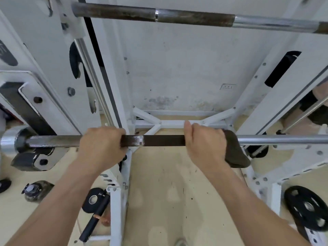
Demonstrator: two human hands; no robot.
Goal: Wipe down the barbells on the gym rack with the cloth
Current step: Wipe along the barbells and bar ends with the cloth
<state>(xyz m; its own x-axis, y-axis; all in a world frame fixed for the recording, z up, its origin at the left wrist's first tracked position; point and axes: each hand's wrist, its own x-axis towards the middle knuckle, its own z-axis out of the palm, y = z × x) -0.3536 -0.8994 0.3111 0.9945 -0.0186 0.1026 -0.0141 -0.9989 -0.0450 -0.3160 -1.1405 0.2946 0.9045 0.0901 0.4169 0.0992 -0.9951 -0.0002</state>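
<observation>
Lower barbell (163, 140): horizontal across white rack (266, 96).
Left hand (102, 144): clenched round bare bar, left of centre ring.
Right hand (204, 142): grasping dark brown cloth (234, 150) around bar; cloth bulges out at hand's right side.
Upper barbell (195, 17): rusty, above, untouched.
Black weight plate (308, 210): floor, lower right.
Dark label (8, 55), left upright: blurred, unreadable.

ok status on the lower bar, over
Left hand grips lower barbell bare. Right hand holds dark cloth wrapped round same bar. Upper barbell brown-stained, no hand on it. Nothing between the hands on the bar.
</observation>
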